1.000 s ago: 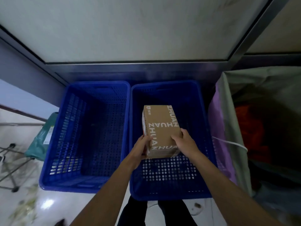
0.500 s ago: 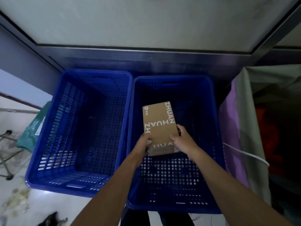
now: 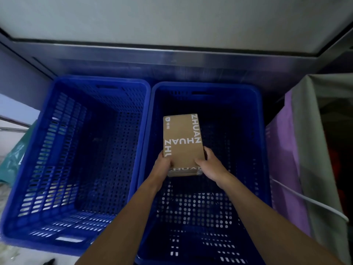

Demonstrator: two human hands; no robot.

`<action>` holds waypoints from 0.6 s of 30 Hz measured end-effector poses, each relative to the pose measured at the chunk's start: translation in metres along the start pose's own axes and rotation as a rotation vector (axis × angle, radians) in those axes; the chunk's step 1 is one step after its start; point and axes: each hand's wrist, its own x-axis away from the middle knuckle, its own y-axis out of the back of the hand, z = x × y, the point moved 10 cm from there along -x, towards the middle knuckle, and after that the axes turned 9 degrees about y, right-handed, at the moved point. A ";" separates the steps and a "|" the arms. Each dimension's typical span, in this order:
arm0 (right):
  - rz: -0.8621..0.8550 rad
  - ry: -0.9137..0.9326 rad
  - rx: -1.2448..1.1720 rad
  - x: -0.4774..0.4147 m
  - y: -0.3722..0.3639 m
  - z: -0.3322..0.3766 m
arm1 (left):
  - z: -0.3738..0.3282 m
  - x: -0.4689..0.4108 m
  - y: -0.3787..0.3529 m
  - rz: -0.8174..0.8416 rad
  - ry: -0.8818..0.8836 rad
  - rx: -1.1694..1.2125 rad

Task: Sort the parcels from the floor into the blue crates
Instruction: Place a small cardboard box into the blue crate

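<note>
Both hands grasp the near end of a brown cardboard parcel printed ZHUAN: left hand on its left edge, right hand on its right. Parcel sits inside the right blue crate; whether it touches the floor of the crate is unclear. Left blue crate alongside.

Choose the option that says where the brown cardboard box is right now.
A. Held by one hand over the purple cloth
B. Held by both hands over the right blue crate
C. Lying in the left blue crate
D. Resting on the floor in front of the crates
B: the left hand and right hand both grip the near end of the cardboard box, framed by the walls of the right blue crate.
</note>
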 end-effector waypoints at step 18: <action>0.013 -0.036 0.124 -0.081 -0.008 -0.033 | -0.006 -0.094 0.005 -0.008 -0.017 -0.173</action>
